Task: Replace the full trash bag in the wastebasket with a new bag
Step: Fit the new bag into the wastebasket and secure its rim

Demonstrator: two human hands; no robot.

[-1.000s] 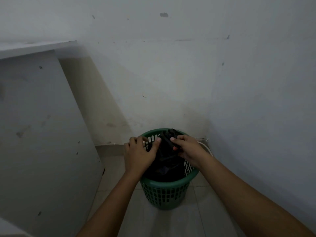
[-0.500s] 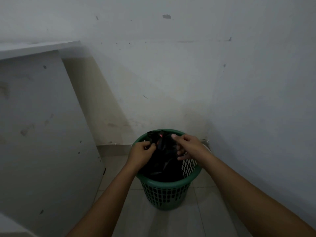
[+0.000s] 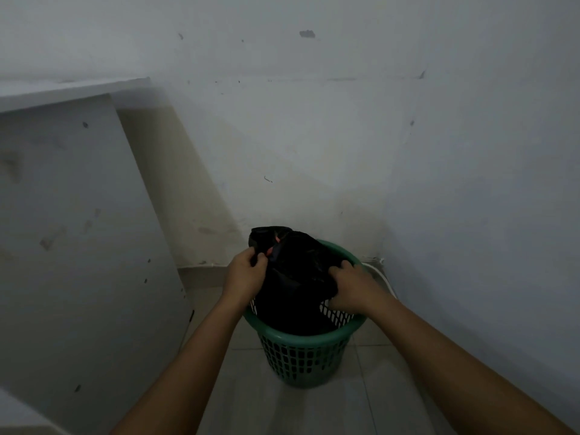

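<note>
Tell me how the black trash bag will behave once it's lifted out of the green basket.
Black trash bag is probably floppy: it bunches where left hand and right hand hold it. Its rounded bulge suggests some weight. Green basket looks light and may rise with it.

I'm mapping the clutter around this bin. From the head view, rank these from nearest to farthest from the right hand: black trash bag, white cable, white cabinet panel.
1. Black trash bag: gripped by the right hand.
2. White cable: just right of that hand, by the wall.
3. White cabinet panel: far left, beyond the left hand.
</note>
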